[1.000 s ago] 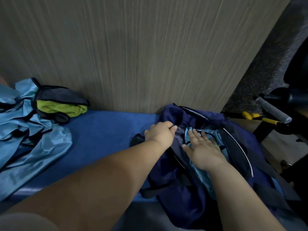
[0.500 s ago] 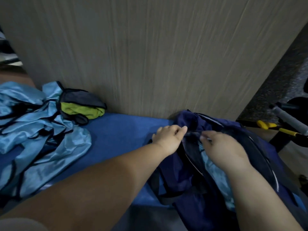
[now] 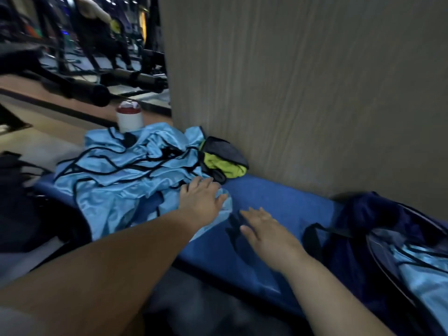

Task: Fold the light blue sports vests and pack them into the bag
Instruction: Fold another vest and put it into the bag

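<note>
Both hands are leaving the bag (image 3: 358,221) at lower right, where one vest (image 3: 419,270) is already lying, so another fold is likely starting. The left hand (image 3: 202,198), fingers spread, is touching the glossy, crumpled, black-trimmed pile (image 3: 121,175) left of centre. The right hand (image 3: 265,230) is hovering with straight fingers over the matte blue bench (image 3: 278,192).

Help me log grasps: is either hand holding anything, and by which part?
Nothing held: left hand rests open on the light blue vests; right hand hovers open.
</note>
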Demonstrator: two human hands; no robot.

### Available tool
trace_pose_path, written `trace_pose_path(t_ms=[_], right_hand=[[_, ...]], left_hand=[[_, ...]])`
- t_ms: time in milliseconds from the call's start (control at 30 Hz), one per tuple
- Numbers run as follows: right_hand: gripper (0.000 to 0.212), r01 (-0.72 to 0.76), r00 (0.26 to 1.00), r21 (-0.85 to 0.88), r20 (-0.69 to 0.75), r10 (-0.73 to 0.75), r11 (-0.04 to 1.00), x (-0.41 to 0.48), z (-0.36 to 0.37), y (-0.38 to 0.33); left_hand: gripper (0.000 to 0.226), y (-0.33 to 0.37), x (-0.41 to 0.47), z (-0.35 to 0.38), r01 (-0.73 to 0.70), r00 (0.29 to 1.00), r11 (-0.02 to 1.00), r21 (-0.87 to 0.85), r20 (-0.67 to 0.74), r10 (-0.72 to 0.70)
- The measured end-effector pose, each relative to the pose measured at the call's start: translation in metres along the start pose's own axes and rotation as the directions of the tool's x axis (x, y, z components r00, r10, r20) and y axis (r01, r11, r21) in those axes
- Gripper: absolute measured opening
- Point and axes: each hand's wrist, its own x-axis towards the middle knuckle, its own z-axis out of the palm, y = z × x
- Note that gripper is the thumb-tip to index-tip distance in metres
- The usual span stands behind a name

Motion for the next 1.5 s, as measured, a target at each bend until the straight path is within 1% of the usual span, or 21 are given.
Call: trace_pose_path(t_ms=[133,300,367,500,567,667,767,833,900,967,1033,1067,1133,1200,1233,1267,1300,1333,1400,1467,1500], right_hand=[[0.054,0.081,0.994,-0.044,0.076,-0.077,0.996,0.037,0.026,-0.033],[0.057,0.075,0.988,-0.097,0.141,-0.061,0.992,0.068,0.034,-0.059],[0.057,0.058,0.989,-0.123,0.143,-0.04,0.991,0.076,0.032,-0.067],[0.058,0.041,0.994,-0.135,0.104,-0.027,0.99,0.09,0.025,-0.083],[0.058,0.037,0.996,-0.132,0.091,-0.025,0.991,0.096,0.022,-0.09],[0.058,0.036,0.997,-0.102,0.075,-0.029,0.994,0.103,0.018,-0.099],[0.058,0.041,0.998,-0.049,0.042,-0.039,0.998,0.108,0.015,-0.102],[0.057,0.032,0.999,0.039,0.0,-0.032,0.999,0.112,0.016,-0.101],[0.054,0.034,0.997,0.17,-0.076,-0.021,0.985,0.115,0.016,-0.101],[0.051,0.015,0.988,0.389,-0.149,0.047,0.921,0.12,0.014,-0.101],[0.051,-0.039,0.974,0.638,-0.148,0.172,0.769,0.128,0.012,-0.101],[0.053,-0.074,0.965,0.758,-0.11,0.239,0.648,0.13,0.01,-0.103],[0.063,-0.119,0.941,0.93,-0.005,0.339,0.347,0.136,0.012,-0.104],[0.059,-0.14,0.92,0.989,0.114,0.375,0.042,0.137,0.007,-0.105],[0.056,-0.136,0.913,0.988,0.151,0.379,-0.067,0.137,0.003,-0.103],[0.053,-0.131,0.907,0.985,0.166,0.388,-0.117,0.135,0.0,-0.101],[0.046,-0.119,0.902,0.985,0.159,0.401,-0.123,0.131,-0.003,-0.098],[0.035,-0.094,0.896,0.991,0.126,0.426,-0.096,0.127,-0.007,-0.094],[0.012,-0.021,0.864,1.0,0.012,0.503,0.011,0.118,-0.012,-0.084],[0.009,0.047,0.797,0.994,-0.096,0.596,0.098,0.108,-0.016,-0.067],[0.009,0.077,0.76,0.99,-0.136,0.635,0.12,0.101,-0.02,-0.059]], left_hand=[[0.048,-0.052,-0.005,-0.016,0.069,0.992,0.992,0.104,-0.108,-0.057],[0.053,-0.105,0.012,-0.05,0.134,0.971,0.974,0.183,-0.221,-0.092],[0.057,-0.121,0.027,-0.064,0.158,0.965,0.972,0.171,-0.238,-0.114],[0.078,-0.128,0.053,-0.076,0.165,0.967,0.984,0.073,-0.21,-0.147],[0.08,-0.125,0.065,-0.077,0.166,0.967,0.986,0.028,-0.2,-0.157],[0.07,-0.127,0.082,-0.074,0.121,0.977,0.992,0.022,-0.179,-0.115],[0.043,-0.136,0.092,-0.071,0.04,0.974,0.994,0.101,-0.227,-0.016],[0.025,-0.138,0.09,-0.069,0.029,0.963,0.993,0.114,-0.271,0.003],[0.022,-0.133,0.082,-0.067,0.008,0.949,0.999,0.031,-0.315,0.002],[0.021,-0.122,0.07,-0.064,-0.069,0.931,0.993,-0.098,-0.364,0.029],[0.02,-0.106,0.058,-0.059,-0.161,0.913,0.962,-0.222,-0.403,0.059],[0.018,-0.098,0.051,-0.057,-0.2,0.906,0.936,-0.289,-0.419,0.064],[0.017,-0.081,0.038,-0.054,-0.268,0.898,0.878,-0.397,-0.432,0.079],[0.017,-0.065,0.024,-0.052,-0.324,0.905,0.824,-0.465,-0.407,0.126],[0.018,-0.056,0.016,-0.052,-0.347,0.908,0.801,-0.488,-0.39,0.156],[0.018,-0.049,0.009,-0.052,-0.364,0.91,0.784,-0.504,-0.373,0.183],[0.019,-0.044,0.003,-0.052,-0.375,0.91,0.773,-0.511,-0.36,0.204],[0.019,-0.04,-0.003,-0.051,-0.384,0.911,0.762,-0.522,-0.348,0.22],[0.016,-0.037,-0.014,-0.049,-0.389,0.917,0.733,-0.558,-0.314,0.248],[0.015,-0.036,-0.024,-0.047,-0.396,0.915,0.728,-0.56,-0.31,0.259],[0.016,-0.036,-0.027,-0.045,-0.413,0.902,0.745,-0.524,-0.348,0.255]])
